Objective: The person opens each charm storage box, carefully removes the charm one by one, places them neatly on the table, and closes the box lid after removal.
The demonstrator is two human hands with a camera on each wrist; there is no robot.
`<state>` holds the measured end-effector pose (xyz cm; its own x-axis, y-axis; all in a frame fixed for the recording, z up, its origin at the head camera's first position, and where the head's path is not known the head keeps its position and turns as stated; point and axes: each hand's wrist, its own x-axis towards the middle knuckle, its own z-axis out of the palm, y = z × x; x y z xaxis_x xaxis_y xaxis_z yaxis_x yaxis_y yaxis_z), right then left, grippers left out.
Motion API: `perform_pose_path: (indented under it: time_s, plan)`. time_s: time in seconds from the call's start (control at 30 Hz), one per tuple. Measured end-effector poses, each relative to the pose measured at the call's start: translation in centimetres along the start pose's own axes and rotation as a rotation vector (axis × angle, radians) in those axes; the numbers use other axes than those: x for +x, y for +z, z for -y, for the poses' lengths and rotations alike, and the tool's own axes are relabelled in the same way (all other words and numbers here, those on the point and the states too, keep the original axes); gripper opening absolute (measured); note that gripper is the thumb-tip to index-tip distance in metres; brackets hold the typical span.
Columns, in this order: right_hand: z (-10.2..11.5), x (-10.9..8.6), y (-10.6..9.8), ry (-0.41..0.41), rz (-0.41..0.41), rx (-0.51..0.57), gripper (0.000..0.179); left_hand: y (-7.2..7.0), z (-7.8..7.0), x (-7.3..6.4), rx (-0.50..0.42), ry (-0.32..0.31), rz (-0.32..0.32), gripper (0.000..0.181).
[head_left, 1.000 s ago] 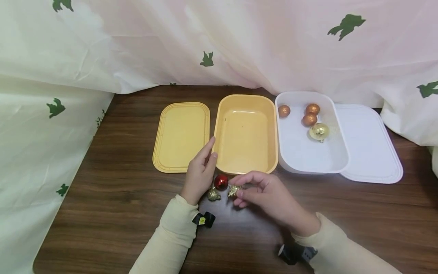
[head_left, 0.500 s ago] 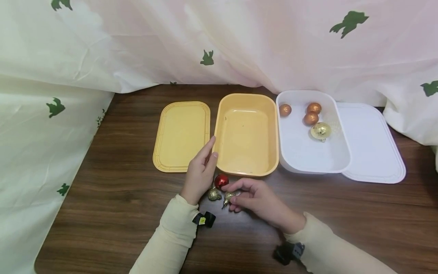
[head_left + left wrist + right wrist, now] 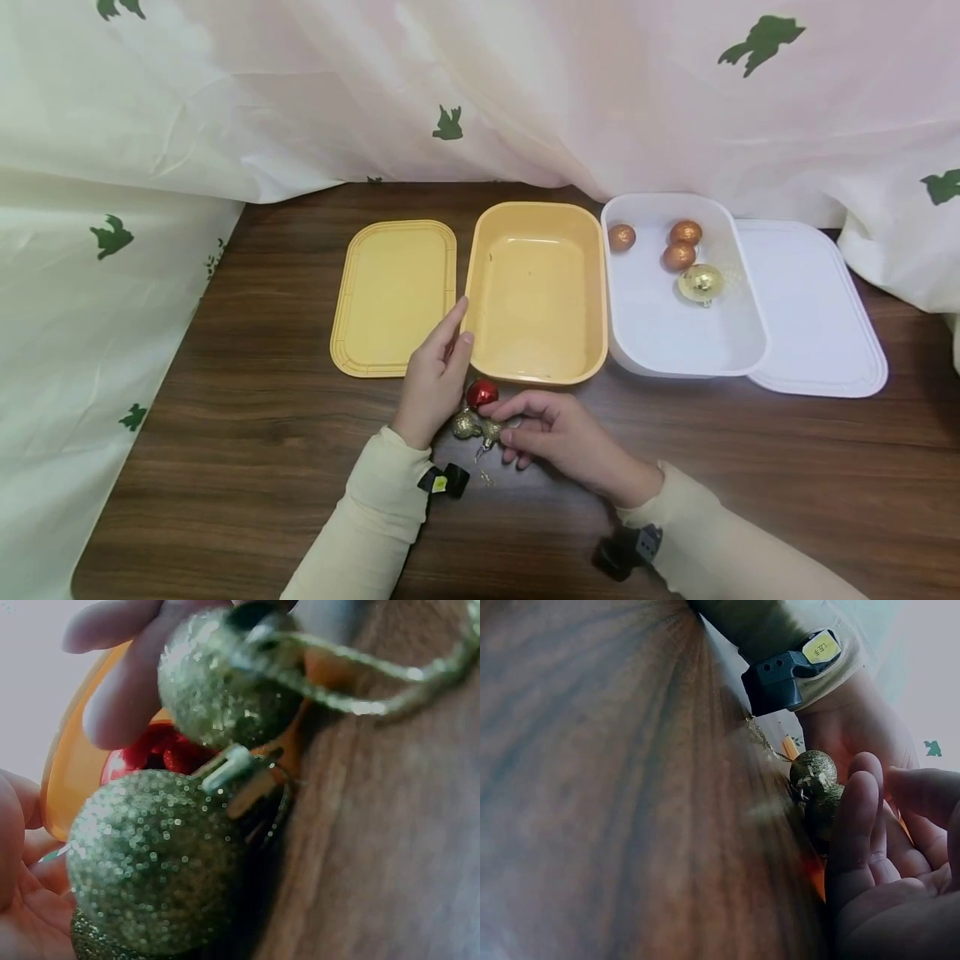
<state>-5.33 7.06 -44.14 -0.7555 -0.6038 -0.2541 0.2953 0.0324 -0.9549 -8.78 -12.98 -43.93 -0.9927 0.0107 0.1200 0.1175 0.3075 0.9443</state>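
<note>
My left hand (image 3: 437, 375) stands on edge with straight fingers, its fingertips at the left wall of the yellow box (image 3: 472, 333). My right hand (image 3: 562, 437) hovers low over the table, fingers loosely bent, thumb and index finger apart beside a glittery gold bauble (image 3: 491, 431) with a cord trailing toward the person. A second gold bauble (image 3: 465, 424) touches it on the left, and a shiny red bauble (image 3: 482, 392) lies just behind. The left wrist view shows a gold bauble (image 3: 154, 862) up close. In the right wrist view, gold baubles (image 3: 814, 771) lie beyond my fingertips.
Right of the yellow box stands a white box (image 3: 678, 354) holding several copper balls (image 3: 678, 256) and a larger gold bauble (image 3: 701, 284). A yellow lid (image 3: 393, 296) lies left; a white lid (image 3: 817, 308) lies right. A curtain (image 3: 300, 100) hangs behind the table.
The right hand has moved slightly left and toward the person with the gold bauble, now against the other gold one. Its cord now trails on the table. The left hand has stayed.
</note>
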Motion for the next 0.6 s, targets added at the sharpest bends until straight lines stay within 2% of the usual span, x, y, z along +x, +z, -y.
perform_pose_path:
  time_s: [0.4, 0.6]
  plan:
    - [-0.01, -0.42, -0.29, -0.093, -0.014, 0.014, 0.02, 0.14, -0.14, 0.06, -0.005, 0.042, 0.001, 0.046]
    - [0.54, -0.63, -0.29, -0.127, -0.05, -0.033, 0.023, -0.04, -0.09, -0.09, 0.007, 0.014, -0.005, 0.046]
